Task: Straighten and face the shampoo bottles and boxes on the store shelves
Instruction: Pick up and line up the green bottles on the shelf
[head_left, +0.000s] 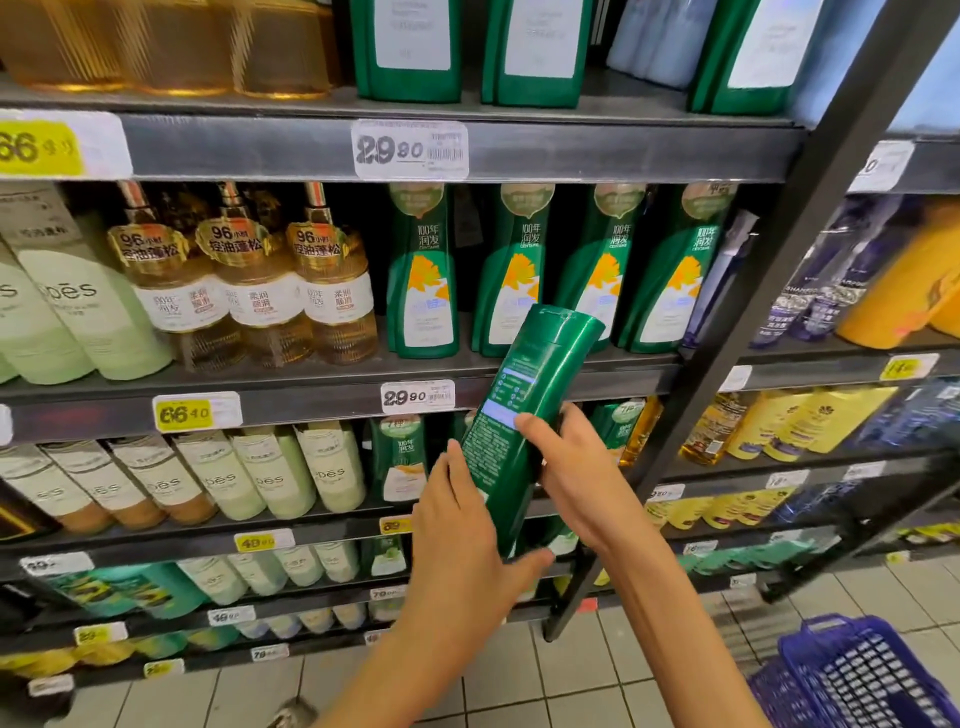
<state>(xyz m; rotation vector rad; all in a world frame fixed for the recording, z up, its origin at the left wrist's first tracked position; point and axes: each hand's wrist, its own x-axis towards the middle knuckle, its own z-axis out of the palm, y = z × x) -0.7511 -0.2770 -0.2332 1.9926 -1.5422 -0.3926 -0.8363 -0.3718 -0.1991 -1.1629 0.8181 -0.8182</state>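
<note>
I hold a green shampoo bottle (524, 410) in front of the shelves, tilted, its back label with small print facing me and its cap end pointing up right. My left hand (467, 540) grips its lower end from the left, thumb across the bottom. My right hand (576, 473) grips its middle from the right. Behind it, on the middle shelf (322, 400), stands a row of the same green bottles (423, 275) with their fronts facing out.
Amber pump bottles (249, 280) and pale green bottles (88, 312) fill the shelf to the left. A dark upright post (753, 312) divides off the right bay of purple and yellow bottles. A blue shopping basket (852, 675) sits on the tiled floor at lower right.
</note>
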